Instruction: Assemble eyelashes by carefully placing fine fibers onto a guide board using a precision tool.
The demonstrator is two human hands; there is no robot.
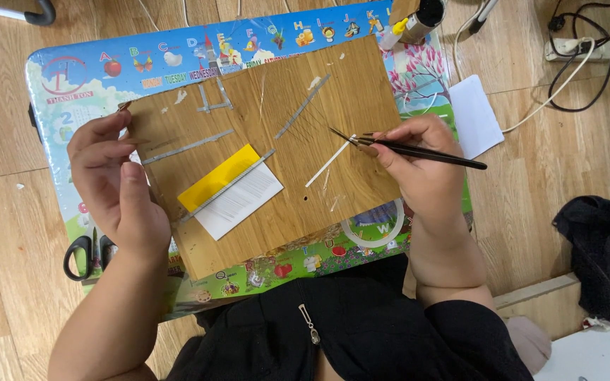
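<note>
We held black tweezers (418,150) pinched in our right hand (418,166), their tips closed on the upper end of a thin white strip (327,164) lying on the wooden board (333,92). Our left hand (111,183) curled over the board's left edge, fingers gripping it. A yellow card (217,178) and white paper (245,201) lay mid-board, black scissors (86,254) near our left wrist on the colourful alphabet table (72,70).

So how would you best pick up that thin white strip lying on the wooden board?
Pinch the white strip at its upper end, coming from the right, as the tweezers in the right hand do. It lies flat and narrow on the wooden board, so fine tips suit it.
</note>
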